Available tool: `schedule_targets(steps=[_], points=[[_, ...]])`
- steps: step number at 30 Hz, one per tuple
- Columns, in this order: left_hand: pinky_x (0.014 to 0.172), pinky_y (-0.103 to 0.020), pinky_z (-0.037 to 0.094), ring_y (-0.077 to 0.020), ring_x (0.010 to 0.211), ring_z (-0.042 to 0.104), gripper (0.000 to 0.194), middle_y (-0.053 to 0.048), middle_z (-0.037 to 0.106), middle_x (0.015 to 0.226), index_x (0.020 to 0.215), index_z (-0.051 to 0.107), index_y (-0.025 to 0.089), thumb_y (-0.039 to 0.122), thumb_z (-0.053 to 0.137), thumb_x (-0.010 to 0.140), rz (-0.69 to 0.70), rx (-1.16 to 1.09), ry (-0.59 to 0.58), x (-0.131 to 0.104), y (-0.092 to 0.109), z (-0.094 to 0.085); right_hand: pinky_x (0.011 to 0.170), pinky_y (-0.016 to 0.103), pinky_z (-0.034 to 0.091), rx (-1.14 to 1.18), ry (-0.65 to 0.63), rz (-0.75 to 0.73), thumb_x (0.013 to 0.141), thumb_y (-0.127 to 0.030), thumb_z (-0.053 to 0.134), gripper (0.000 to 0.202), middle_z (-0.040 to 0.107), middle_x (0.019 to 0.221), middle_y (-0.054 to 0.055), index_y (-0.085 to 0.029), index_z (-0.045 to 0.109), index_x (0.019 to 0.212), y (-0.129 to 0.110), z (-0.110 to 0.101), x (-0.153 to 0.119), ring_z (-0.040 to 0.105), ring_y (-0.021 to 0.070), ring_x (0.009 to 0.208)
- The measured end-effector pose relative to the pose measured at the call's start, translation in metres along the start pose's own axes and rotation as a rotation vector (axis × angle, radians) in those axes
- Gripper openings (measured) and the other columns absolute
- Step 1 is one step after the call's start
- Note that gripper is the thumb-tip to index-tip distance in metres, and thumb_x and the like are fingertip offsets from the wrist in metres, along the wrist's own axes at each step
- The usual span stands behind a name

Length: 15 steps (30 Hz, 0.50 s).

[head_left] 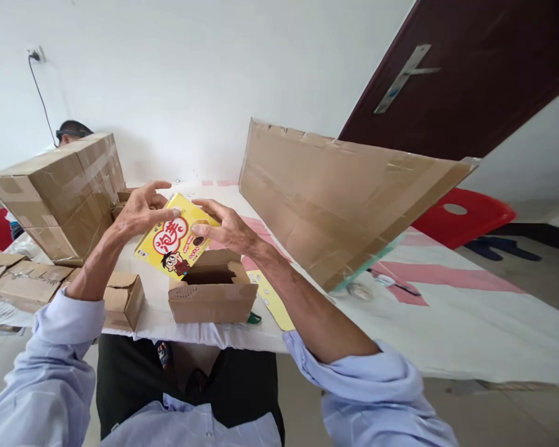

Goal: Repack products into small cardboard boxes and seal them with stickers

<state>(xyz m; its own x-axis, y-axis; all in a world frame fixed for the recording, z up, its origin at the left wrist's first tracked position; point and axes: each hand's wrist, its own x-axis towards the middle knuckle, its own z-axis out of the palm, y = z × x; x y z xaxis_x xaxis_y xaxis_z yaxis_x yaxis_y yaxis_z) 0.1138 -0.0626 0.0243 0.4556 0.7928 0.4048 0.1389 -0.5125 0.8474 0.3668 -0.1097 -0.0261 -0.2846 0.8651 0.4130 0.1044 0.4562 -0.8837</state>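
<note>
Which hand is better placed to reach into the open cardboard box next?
Probably the right hand: it grips the side of the yellow packet nearer the open cardboard box. The left hand looks farther off.

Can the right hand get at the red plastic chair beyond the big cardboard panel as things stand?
Probably not: the right hand is holding the yellow printed box, and the brown cardboard panel partly blocks the chair.
</note>
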Motion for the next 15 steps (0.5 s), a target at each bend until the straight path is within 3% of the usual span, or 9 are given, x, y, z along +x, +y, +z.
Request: schedule_targets(steps=[1, 3, 5, 7, 11, 15], points=[[0.066, -0.030, 0.061, -0.0164, 0.065, 0.071, 0.076, -0.004, 0.079, 0.087, 0.138, 0.067, 0.016, 0.041, 0.098, 0.074, -0.007, 0.015, -0.020, 0.004, 0.004, -0.001, 0.097, 0.054, 0.068, 0.037, -0.011, 0.013, 0.077, -0.064, 0.089, 0.079, 0.077, 0.127, 0.012, -0.021, 0.067, 0.140, -0.002, 0.003, 0.002, 0.076, 0.0315, 0.111], [0.073, -0.032, 0.063, -0.0204, 0.081, 0.077, 0.078, -0.008, 0.080, 0.101, 0.142, 0.065, 0.017, 0.046, 0.096, 0.076, 0.040, 0.024, 0.050, 0.004, 0.008, -0.003, 0.090, 0.051, 0.070, 0.110, 0.038, 0.034, 0.076, -0.067, 0.090, 0.076, 0.079, 0.121, 0.010, -0.021, 0.067, 0.132, -0.001, 0.007, 0.004, 0.077, 0.0299, 0.104], [0.081, -0.034, 0.065, -0.0256, 0.102, 0.078, 0.076, -0.010, 0.079, 0.118, 0.144, 0.064, 0.021, 0.051, 0.093, 0.080, 0.098, 0.006, 0.173, -0.007, 0.007, -0.003, 0.091, 0.050, 0.070, 0.175, 0.175, 0.027, 0.077, -0.069, 0.089, 0.073, 0.079, 0.122, 0.010, -0.022, 0.065, 0.127, 0.005, 0.008, 0.005, 0.078, 0.0294, 0.104], [0.083, -0.035, 0.066, -0.0289, 0.113, 0.077, 0.075, -0.012, 0.077, 0.127, 0.147, 0.062, 0.024, 0.055, 0.089, 0.084, 0.099, -0.040, 0.218, -0.023, -0.001, 0.002, 0.095, 0.051, 0.069, 0.220, 0.304, 0.005, 0.080, -0.073, 0.085, 0.072, 0.078, 0.129, 0.011, -0.024, 0.062, 0.126, 0.012, 0.010, 0.007, 0.078, 0.0300, 0.109], [0.070, -0.033, 0.065, -0.0275, 0.098, 0.078, 0.082, -0.013, 0.077, 0.128, 0.149, 0.057, 0.023, 0.061, 0.087, 0.084, -0.007, -0.128, 0.146, -0.040, -0.024, 0.017, 0.104, 0.050, 0.067, 0.188, 0.366, -0.056, 0.086, -0.076, 0.077, 0.074, 0.073, 0.143, 0.013, -0.026, 0.057, 0.136, 0.022, 0.018, 0.014, 0.074, 0.0319, 0.124], [0.066, -0.028, 0.063, -0.0221, 0.091, 0.076, 0.076, -0.010, 0.077, 0.121, 0.144, 0.061, 0.020, 0.063, 0.084, 0.086, 0.017, -0.096, 0.235, -0.023, -0.042, 0.019, 0.094, 0.046, 0.071, 0.133, 0.285, -0.046, 0.094, -0.067, 0.068, 0.066, 0.070, 0.150, 0.011, -0.029, 0.053, 0.146, 0.032, 0.019, 0.026, 0.072, 0.0322, 0.129]])
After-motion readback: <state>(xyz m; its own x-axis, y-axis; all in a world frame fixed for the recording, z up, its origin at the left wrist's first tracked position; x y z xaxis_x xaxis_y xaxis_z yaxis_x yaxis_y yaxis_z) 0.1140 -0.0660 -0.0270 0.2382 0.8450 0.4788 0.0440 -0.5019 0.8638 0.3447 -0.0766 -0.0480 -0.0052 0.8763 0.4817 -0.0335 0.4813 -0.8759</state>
